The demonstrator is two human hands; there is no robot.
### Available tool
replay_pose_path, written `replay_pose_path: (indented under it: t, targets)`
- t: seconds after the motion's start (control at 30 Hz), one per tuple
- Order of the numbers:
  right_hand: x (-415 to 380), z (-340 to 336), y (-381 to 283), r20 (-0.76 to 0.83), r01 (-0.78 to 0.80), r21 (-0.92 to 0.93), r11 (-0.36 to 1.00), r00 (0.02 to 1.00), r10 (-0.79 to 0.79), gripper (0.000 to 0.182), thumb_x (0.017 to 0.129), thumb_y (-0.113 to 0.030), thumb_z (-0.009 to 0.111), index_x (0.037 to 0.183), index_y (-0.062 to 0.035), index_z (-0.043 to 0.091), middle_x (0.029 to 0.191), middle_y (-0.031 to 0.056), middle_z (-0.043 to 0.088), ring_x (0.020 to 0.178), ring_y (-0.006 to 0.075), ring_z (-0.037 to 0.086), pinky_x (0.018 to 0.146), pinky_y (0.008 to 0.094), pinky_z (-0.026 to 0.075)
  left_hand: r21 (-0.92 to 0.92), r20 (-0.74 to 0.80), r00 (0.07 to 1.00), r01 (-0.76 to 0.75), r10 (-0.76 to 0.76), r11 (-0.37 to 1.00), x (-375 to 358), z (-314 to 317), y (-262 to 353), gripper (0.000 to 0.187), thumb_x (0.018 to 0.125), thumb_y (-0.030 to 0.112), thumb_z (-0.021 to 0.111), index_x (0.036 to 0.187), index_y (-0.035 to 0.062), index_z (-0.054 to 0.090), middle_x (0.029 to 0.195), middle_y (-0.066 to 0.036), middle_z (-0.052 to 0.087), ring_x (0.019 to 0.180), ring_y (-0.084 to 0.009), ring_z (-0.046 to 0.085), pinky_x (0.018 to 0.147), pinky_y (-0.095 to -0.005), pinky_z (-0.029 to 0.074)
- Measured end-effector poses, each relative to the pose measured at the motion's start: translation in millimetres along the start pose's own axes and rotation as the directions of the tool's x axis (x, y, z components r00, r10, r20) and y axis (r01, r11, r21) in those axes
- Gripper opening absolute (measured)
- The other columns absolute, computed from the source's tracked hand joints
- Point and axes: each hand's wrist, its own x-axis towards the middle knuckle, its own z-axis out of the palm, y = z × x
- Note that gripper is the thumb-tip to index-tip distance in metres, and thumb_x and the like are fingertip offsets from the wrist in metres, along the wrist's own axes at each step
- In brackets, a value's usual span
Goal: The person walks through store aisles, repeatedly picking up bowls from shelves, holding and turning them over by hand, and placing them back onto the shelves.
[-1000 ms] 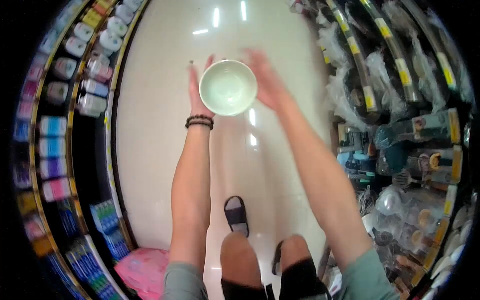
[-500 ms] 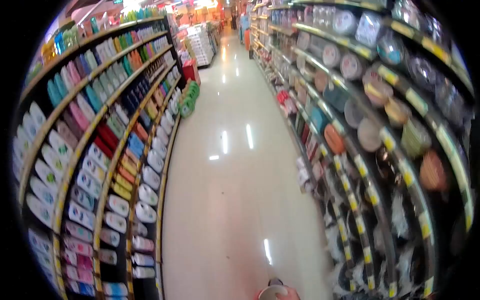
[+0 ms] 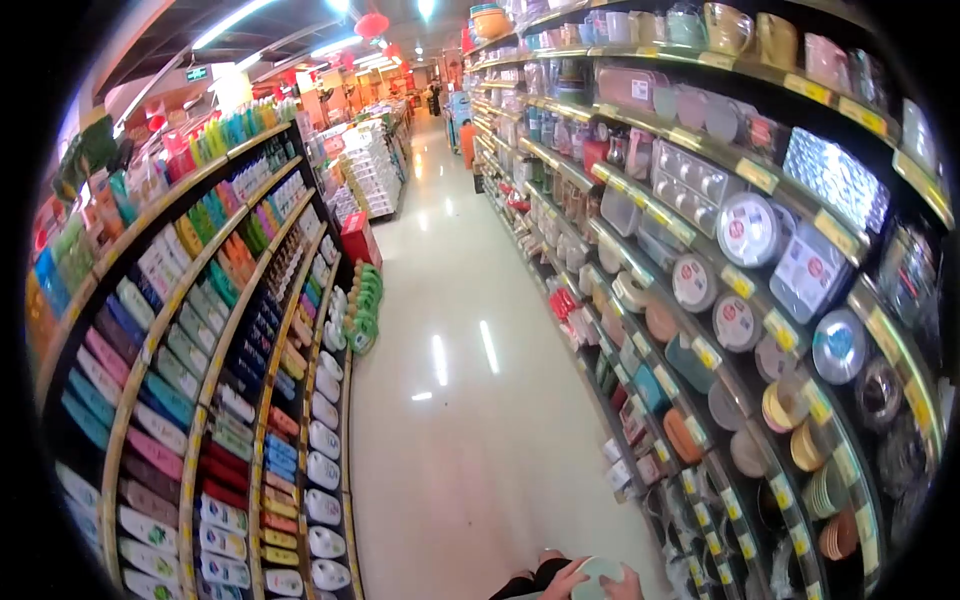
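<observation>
At the bottom edge of the head view, a pale green bowl (image 3: 598, 572) is held between both hands, its lower part cut off by the frame. My left hand (image 3: 565, 581) grips the left side, fingers bent around the rim. On the opposite side, my right hand (image 3: 628, 584) has its fingers closed against the edge. Just behind and left of the bowl, my knees in dark clothing show.
Shelves of bottles (image 3: 222, 520) line the left side; shelves of bowls, cups and plastic containers (image 3: 735, 322) line the right. A pale tiled aisle floor (image 3: 470, 440) runs between them. Green stacked items (image 3: 363, 310) and a red box (image 3: 361, 238) stand at the left shelf's far end.
The view has tilted up and shifted, showing more ceiling and upper shelves. Earlier only one hand showed at the bowl; now both hold it, farther right in view.
</observation>
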Motion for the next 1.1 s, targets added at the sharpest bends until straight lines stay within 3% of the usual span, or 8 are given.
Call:
replay_pose_path:
  t: [0.1, 0.17, 0.27, 0.5, 0.63, 0.73, 0.9, 1.1]
  targets:
    - [46.3, -23.3, -206.2, 0.318, -0.430, 0.566, 0.703, 0.901, 0.295, 0.037, 0.096, -0.022, 0.060, 0.125, 0.0000, 0.054, 0.113, 0.0092, 0.063, 0.101, 0.0190, 0.062, 0.083, 0.0343, 0.052, 0.168, 0.242, 0.963, -0.159, 0.115, 0.973, 30.4, 4.8, 133.4, 0.057, 0.091, 0.028, 0.061, 0.141, 0.0051, 0.044, 0.137, -0.011, 0.050, 0.126, -0.0220, 0.046, 0.108, -0.0379, 0.036]
    - [91.2, -3.5, -204.1, 0.346, -0.407, 0.640, 0.652, 0.910, 0.228, 0.036, 0.096, -0.022, 0.060, 0.125, -0.0012, 0.055, 0.113, 0.0088, 0.063, 0.100, 0.0181, 0.062, 0.083, 0.0337, 0.052, 0.107, 0.329, 0.928, -0.222, 0.176, 0.969, 61.2, -4.5, 179.1, 0.054, 0.091, 0.031, 0.062, 0.136, 0.0047, 0.049, 0.135, -0.012, 0.052, 0.125, -0.0232, 0.048, 0.108, -0.0394, 0.037]
    - [134.1, 26.3, -231.3, 0.390, -0.429, 0.635, 0.642, 0.896, 0.213, 0.036, 0.096, -0.023, 0.060, 0.125, -0.0019, 0.055, 0.113, 0.0087, 0.063, 0.100, 0.0183, 0.062, 0.083, 0.0335, 0.052, 0.161, 0.490, 0.814, -0.436, 0.311, 0.886, 104.9, -39.2, 240.2, 0.054, 0.091, 0.033, 0.062, 0.135, 0.0045, 0.049, 0.134, -0.013, 0.052, 0.125, -0.0243, 0.048, 0.107, -0.0400, 0.037]
    - [167.1, 102.6, -292.3, 0.162, -0.262, 0.523, 0.811, 0.965, 0.207, 0.042, 0.095, -0.026, 0.062, 0.129, -0.0033, 0.052, 0.119, 0.0100, 0.060, 0.107, 0.0206, 0.058, 0.089, 0.0349, 0.049, 0.239, 0.566, 0.776, -0.478, 0.279, 0.845, 100.3, -93.2, 361.9, 0.056, 0.092, 0.039, 0.060, 0.133, 0.0020, 0.050, 0.130, -0.014, 0.054, 0.124, -0.0258, 0.049, 0.106, -0.0405, 0.038]
    - [149.2, 140.7, -298.0, 0.016, -0.196, 0.490, 0.850, 0.976, 0.216, 0.045, 0.095, -0.027, 0.063, 0.131, -0.0041, 0.050, 0.122, 0.0107, 0.058, 0.111, 0.0220, 0.056, 0.093, 0.0356, 0.047, 0.188, 0.611, 0.771, -0.358, 0.177, 0.915, 107.7, -120.7, 359.5, 0.052, 0.092, 0.038, 0.059, 0.129, 0.0021, 0.052, 0.126, -0.013, 0.056, 0.121, -0.0245, 0.051, 0.105, -0.0392, 0.039]
    - [122.2, 155.4, -297.4, -0.083, -0.156, 0.505, 0.849, 0.970, 0.228, 0.048, 0.095, -0.029, 0.064, 0.133, -0.0047, 0.049, 0.125, 0.0112, 0.057, 0.115, 0.0230, 0.055, 0.096, 0.0362, 0.046, 0.252, 0.679, 0.732, -0.154, -0.061, 0.955, 108.2, -127.1, 344.7, 0.051, 0.093, 0.021, 0.052, 0.139, 0.0024, 0.044, 0.127, -0.011, 0.056, 0.120, -0.0220, 0.052, 0.103, -0.0356, 0.040]
    - [81.2, 137.9, -368.3, -0.066, -0.147, 0.592, 0.793, 0.971, 0.230, 0.047, 0.097, -0.031, 0.060, 0.134, -0.0051, 0.048, 0.125, 0.0108, 0.056, 0.115, 0.0223, 0.054, 0.096, 0.0360, 0.046, 0.248, 0.754, 0.656, -0.231, -0.038, 0.941, 78.4, -99.0, 351.9, 0.047, 0.091, 0.029, 0.056, 0.129, 0.0021, 0.052, 0.121, -0.011, 0.059, 0.116, -0.0214, 0.053, 0.100, -0.0363, 0.041]
    - [25.8, 106.2, -327.7, -0.096, -0.259, 0.571, 0.779, 0.922, 0.376, 0.050, 0.098, -0.032, 0.057, 0.138, -0.0058, 0.041, 0.128, 0.0120, 0.053, 0.115, 0.0231, 0.055, 0.095, 0.0365, 0.048, 0.246, 0.761, 0.644, -0.177, -0.077, 0.953, 47.6, -54.3, 296.4, 0.045, 0.088, 0.027, 0.059, 0.125, 0.0013, 0.054, 0.118, -0.012, 0.060, 0.116, -0.0213, 0.052, 0.101, -0.0360, 0.041]
